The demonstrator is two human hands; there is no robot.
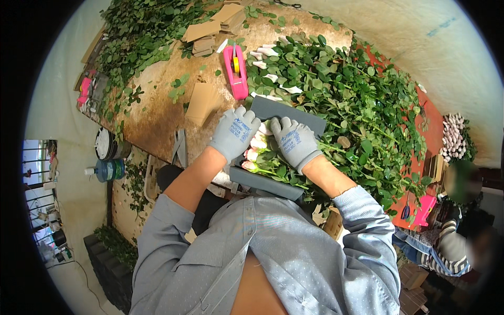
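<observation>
Both my hands wear grey gloves and work at a row of pale pink and cream roses [251, 155] lying in a dark grey trough-like holder [287, 116]. My left hand [235, 133] is closed at the flower heads, its bent fingers against the uppermost cream rose. From the stem side, my right hand [295, 143] curls over the same rose, thumb close to its head. The fingertips are partly hidden. Toward me runs the holder's near wall [266, 184], with green leaves and stems reaching out to the right.
A pink tape dispenser [235, 72] stands beyond my left hand, beside cardboard sheets [202, 103]. Leafy rose stems [346, 100], some heads sleeved in white, pile up at right. More foliage [142, 37] lies far left. Another person [446, 249] is at lower right.
</observation>
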